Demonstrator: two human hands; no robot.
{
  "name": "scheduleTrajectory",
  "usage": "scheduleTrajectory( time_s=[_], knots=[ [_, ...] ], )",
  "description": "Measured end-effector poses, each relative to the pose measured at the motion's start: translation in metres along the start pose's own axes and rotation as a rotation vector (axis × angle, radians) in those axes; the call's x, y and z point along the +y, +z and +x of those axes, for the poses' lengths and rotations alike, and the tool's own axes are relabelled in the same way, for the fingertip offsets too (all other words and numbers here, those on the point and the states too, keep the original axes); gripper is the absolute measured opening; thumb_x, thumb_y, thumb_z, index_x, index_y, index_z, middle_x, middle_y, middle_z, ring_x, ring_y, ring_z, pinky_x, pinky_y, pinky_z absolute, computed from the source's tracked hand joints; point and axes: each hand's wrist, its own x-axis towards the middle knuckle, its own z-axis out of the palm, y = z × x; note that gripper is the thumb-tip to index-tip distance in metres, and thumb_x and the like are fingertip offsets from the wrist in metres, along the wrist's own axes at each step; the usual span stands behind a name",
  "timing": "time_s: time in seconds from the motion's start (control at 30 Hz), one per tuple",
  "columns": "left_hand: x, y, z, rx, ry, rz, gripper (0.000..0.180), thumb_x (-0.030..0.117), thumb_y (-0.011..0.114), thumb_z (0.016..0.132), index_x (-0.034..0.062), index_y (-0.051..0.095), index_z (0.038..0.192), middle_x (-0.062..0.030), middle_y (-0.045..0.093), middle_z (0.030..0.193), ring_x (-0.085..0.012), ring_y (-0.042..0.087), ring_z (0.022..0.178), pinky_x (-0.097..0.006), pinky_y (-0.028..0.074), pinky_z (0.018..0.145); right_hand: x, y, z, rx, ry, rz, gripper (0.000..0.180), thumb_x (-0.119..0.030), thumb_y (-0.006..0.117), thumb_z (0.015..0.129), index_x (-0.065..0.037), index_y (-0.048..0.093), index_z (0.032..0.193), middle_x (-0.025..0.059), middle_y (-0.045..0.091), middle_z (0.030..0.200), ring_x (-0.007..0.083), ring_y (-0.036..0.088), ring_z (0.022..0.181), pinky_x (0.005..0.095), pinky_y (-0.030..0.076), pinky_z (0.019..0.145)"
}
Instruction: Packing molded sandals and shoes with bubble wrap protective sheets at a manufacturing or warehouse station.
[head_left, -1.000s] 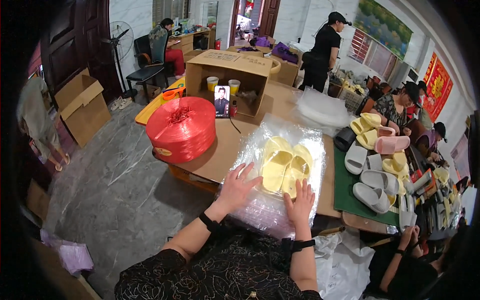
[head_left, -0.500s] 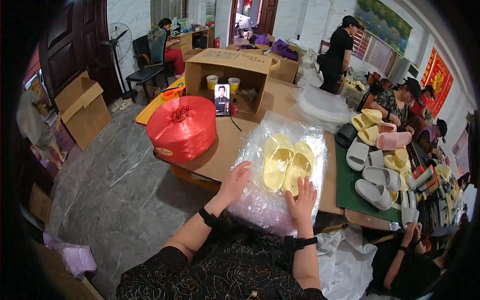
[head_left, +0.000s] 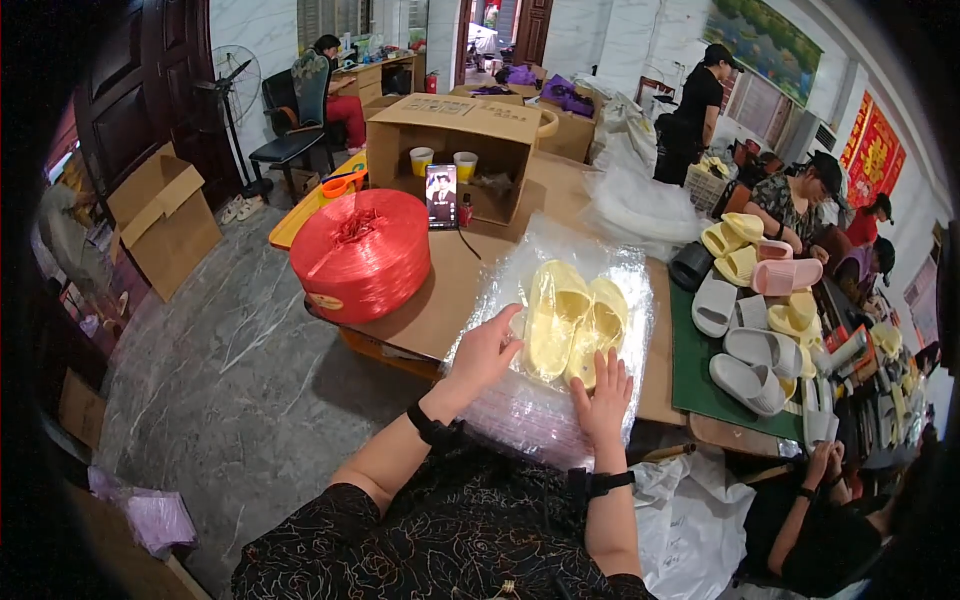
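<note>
A pair of pale yellow slide slippers lies side by side inside a clear plastic bag, on top of a stack of flat clear bags at the table's front edge. My left hand is at the left side of the slippers, thumb and fingers curled round a pale bit of the plastic bag. My right hand lies flat with fingers spread on the bag, at the near end of the right slipper. Dark bands circle both my wrists.
A big red roll of plastic twine stands left, beside a propped phone and an open cardboard box with cups. Grey, yellow and pink slippers pile up on a green mat at right. Several people work around the room.
My left hand has moved a little right and up, toward the left slipper, and its fingers have curled in. My right hand stays nearly where it was, flat on the bag.
</note>
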Motion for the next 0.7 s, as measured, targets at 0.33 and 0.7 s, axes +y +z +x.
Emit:
scheduleTrajectory(
  time_s=[0.33, 0.7],
  knots=[
    [-0.029, -0.015, -0.015, 0.008, -0.206, 0.276, 0.064, 0.036, 0.079, 0.079, 0.004, 0.058, 0.13, -0.0209, 0.062, 0.111, -0.0379, 0.062, 0.099, -0.048, 0.05, 0.085, 0.001, 0.0, -0.001, 0.034, -0.031, -0.009, 0.071, -0.055, 0.056, 0.092, -0.012, 0.042, 0.148, 0.0138, 0.03, 0.159, 0.0392, 0.028, 0.144, 0.0567, 0.015, 0.118],
    [0.001, -0.037, -0.021, -0.138, -0.224, 0.248, 0.054, 0.047, 0.074, 0.081, 0.0033, 0.069, 0.112, -0.0118, 0.068, 0.073, -0.0276, 0.068, 0.07, -0.039, 0.053, 0.067, 0.0, 0.001, -0.001, 0.016, -0.013, -0.008, 0.072, -0.055, 0.056, 0.092, -0.012, 0.042, 0.148, 0.0138, 0.03, 0.159, 0.0388, 0.027, 0.145, 0.0561, 0.014, 0.118]
  ],
)
